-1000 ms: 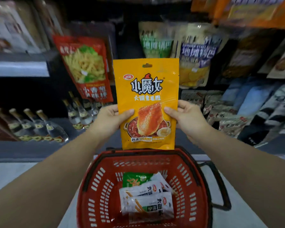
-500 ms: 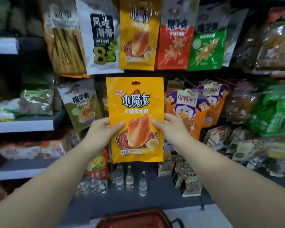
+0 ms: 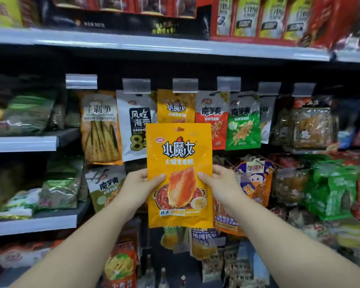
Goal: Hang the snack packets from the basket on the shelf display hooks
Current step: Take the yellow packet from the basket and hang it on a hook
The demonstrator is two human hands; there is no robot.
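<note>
Left hand [image 3: 136,185] and right hand [image 3: 220,183] each gripped side edge of orange packet [image 3: 179,175], upright, just below matching hung packet [image 3: 176,107]; hook itself apparently hidden behind clear tag [image 3: 185,85].

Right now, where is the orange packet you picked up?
Centre of the head view, the orange packet is held between both hands, just below the matching hung packet.

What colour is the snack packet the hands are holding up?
Orange-yellow, the snack packet has dark lettering; the head view shows it.
</note>
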